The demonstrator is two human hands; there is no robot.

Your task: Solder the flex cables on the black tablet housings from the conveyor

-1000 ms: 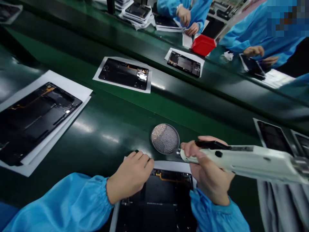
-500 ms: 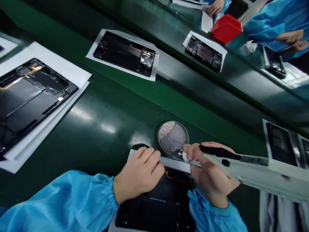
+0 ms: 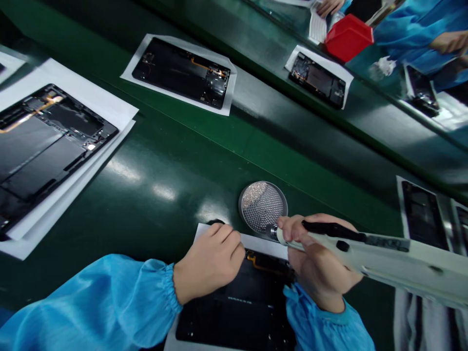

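My right hand [image 3: 321, 253] is wrapped round a pale electric screwdriver [image 3: 387, 258] with a black lever. The driver's metal tip is at the lower rim of a round metal screw dish [image 3: 261, 209], where small screws lie along the dotted plate's upper left. My left hand [image 3: 212, 263] is curled over the upper left part of an opened black tablet [image 3: 237, 312], its fingertips hidden, so I cannot see what they hold. That tablet lies between my forearms on a white sheet [image 3: 265, 246], with an orange ribbon cable near its top edge.
At left, another opened tablet [image 3: 54, 141] lies on white sheets. Further opened tablets on paper lie beyond, one upper middle [image 3: 183, 73] and one farther right [image 3: 318, 80]. A red bin [image 3: 349, 38] stands near co-workers' blue sleeves [image 3: 409, 34]. Striped cloth [image 3: 427, 321] hangs lower right.
The upper middle tablet has shifted left and slightly up, while the far one has shifted right. My hands and the screwdriver have barely moved.
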